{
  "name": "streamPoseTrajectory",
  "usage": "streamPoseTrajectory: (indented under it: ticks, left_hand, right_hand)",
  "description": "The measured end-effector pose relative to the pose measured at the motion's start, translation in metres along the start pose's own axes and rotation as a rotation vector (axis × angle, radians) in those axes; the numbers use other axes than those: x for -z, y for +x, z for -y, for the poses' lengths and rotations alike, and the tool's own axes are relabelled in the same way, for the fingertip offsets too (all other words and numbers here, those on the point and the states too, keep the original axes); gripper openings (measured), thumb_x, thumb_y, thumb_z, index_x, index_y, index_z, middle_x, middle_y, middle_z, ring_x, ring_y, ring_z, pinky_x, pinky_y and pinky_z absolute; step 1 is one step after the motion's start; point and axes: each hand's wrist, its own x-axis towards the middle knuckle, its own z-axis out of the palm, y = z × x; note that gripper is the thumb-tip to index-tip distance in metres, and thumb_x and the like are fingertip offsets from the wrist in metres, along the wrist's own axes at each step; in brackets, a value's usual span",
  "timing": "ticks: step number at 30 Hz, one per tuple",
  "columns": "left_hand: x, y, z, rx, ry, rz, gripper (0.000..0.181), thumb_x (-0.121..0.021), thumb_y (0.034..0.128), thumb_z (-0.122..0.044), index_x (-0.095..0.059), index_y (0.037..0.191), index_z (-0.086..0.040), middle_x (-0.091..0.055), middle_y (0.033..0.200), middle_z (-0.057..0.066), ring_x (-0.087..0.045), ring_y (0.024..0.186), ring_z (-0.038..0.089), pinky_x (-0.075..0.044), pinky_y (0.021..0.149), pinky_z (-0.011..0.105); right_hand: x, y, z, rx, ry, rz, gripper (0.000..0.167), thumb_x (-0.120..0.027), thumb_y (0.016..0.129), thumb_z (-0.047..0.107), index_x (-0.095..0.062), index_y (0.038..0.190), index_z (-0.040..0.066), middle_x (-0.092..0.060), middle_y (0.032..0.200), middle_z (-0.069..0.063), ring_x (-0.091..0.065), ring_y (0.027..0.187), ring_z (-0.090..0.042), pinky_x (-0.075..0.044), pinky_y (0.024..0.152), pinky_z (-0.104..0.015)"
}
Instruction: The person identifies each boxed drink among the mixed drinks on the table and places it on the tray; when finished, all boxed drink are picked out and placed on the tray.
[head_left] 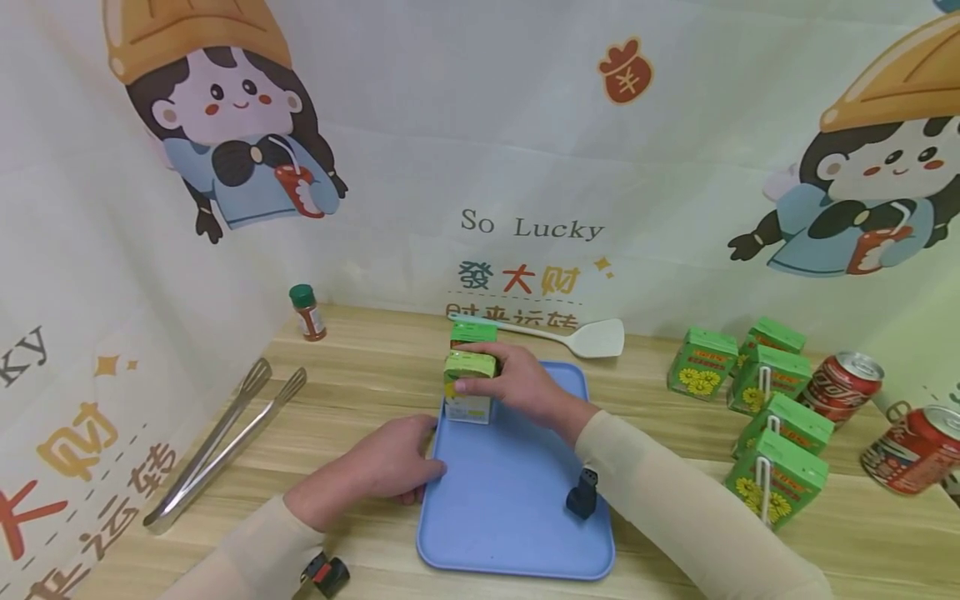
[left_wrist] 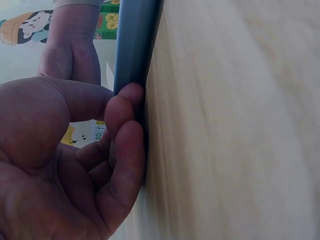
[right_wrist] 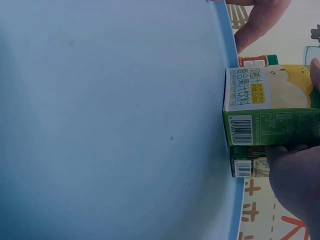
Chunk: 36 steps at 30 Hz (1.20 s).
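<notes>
Head view: the right hand [head_left: 521, 379] has a fruit-juice carton [head_left: 468, 408] pinched by its upper part. My worry is the green drink carton [head_left: 472, 331] just behind it; a clumsy swing of those fingers could probably knock it over. The left hand [head_left: 401, 458] has the blue tray [head_left: 517, 500] by its edge, nearer the person than the right-hand grip, and a sudden tug there might tip the cartons too. The held carton hangs below the right fingers, upright, by the tray's left rim. The white spatula [head_left: 596, 337] lies beyond that grip.

Left wrist cam: thumb at the rim, fingertips curled against the tray's underside, so it's properly pinched.

Right wrist cam: fingers wrap behind the held carton, its base away from the palm. Can't tell if that base is fully seated on the tray.
</notes>
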Motion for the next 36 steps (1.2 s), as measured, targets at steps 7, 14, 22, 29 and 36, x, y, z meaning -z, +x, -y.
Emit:
streamPoseTrajectory:
  ticks: [7,14,22,29,36]
  left_hand:
    - [0.0,0.001,-0.001,-0.007,-0.004,0.005,0.071,-0.075,0.1014,-0.009,-0.045,0.162,0.01,-0.069,0.061,0.003,-0.066,0.048,0.018,-0.057,0.046,0.032]
    - [-0.001,0.001,-0.001,0.004,0.0,0.005,0.07,-0.076,0.1013,-0.009,-0.046,0.161,0.01,-0.069,0.062,0.004,-0.066,0.049,0.019,-0.057,0.046,0.032]
    - [-0.001,0.001,-0.001,0.008,0.001,0.006,0.07,-0.076,0.1012,-0.009,-0.045,0.161,0.011,-0.069,0.063,0.004,-0.067,0.049,0.019,-0.057,0.047,0.032]
    - [-0.001,0.0,-0.002,0.007,0.004,-0.002,0.071,-0.075,0.1005,-0.01,-0.045,0.162,0.01,-0.069,0.062,0.004,-0.066,0.048,0.019,-0.056,0.046,0.032]
    - [-0.001,0.002,0.001,0.019,-0.002,0.006,0.071,-0.074,0.1017,-0.01,-0.044,0.162,0.011,-0.07,0.063,0.005,-0.067,0.05,0.019,-0.056,0.047,0.032]
  right_hand:
    - [0.004,-0.007,0.002,0.032,0.017,-0.018,0.06,-0.093,0.094,0.028,-0.072,0.15,0.023,-0.071,0.138,-0.006,-0.068,0.116,-0.022,-0.057,0.101,-0.04]
    - [0.013,-0.016,0.001,0.054,0.121,-0.001,0.058,-0.09,0.096,0.016,-0.07,0.15,0.013,-0.076,0.137,-0.008,-0.074,0.122,-0.024,-0.061,0.104,-0.039]
    - [0.024,-0.024,0.0,0.091,0.147,0.005,0.059,-0.09,0.094,0.01,-0.069,0.149,0.008,-0.072,0.147,-0.009,-0.07,0.135,-0.027,-0.057,0.113,-0.04]
    - [0.033,-0.032,0.003,0.114,0.155,0.002,0.058,-0.09,0.093,0.007,-0.07,0.148,0.005,-0.072,0.147,-0.011,-0.07,0.135,-0.031,-0.056,0.115,-0.043]
    - [0.047,-0.039,0.015,0.104,0.131,0.006,0.061,-0.09,0.095,0.009,-0.067,0.151,0.004,-0.071,0.149,-0.01,-0.067,0.14,-0.029,-0.052,0.12,-0.049]
